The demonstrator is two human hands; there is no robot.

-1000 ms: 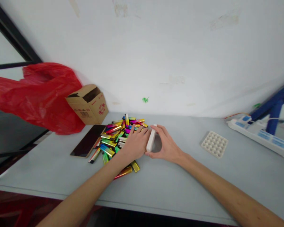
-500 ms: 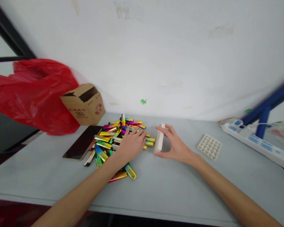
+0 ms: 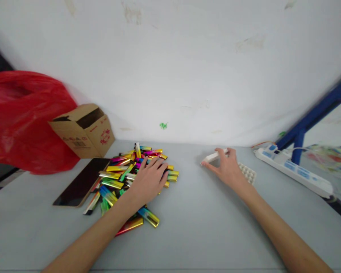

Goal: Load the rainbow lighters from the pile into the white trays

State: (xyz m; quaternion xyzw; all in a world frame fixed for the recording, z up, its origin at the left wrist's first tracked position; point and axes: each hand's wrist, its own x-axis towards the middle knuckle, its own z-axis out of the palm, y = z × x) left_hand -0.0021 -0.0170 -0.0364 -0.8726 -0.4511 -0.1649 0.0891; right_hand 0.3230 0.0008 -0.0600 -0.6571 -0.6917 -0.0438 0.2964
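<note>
Palm down, my left hand (image 3: 151, 181) rests over the right side of a heap of shiny, many-coloured lighters (image 3: 110, 183). Its fingers are stretched and apart, and whatever lies beneath the palm is hidden. My right hand (image 3: 226, 165) grips a small white tray (image 3: 214, 156) between thumb and fingers, tilted on edge above the table. A second white tray (image 3: 247, 173), with rows of round hollows, lies flat on the table, partly covered by my right hand and wrist.
Left of the lighters lies a dark phone (image 3: 82, 182). An open cardboard box (image 3: 85, 132) stands behind it beside a red plastic bag (image 3: 31, 121). A white power strip (image 3: 295, 170) runs along the right, near a blue frame (image 3: 309, 123). The wall (image 3: 173, 68) closes off the back.
My right hand has carried the white tray rightward, towards the other tray, and turned it. My left hand stays over the lighters. The view has shifted slightly.
</note>
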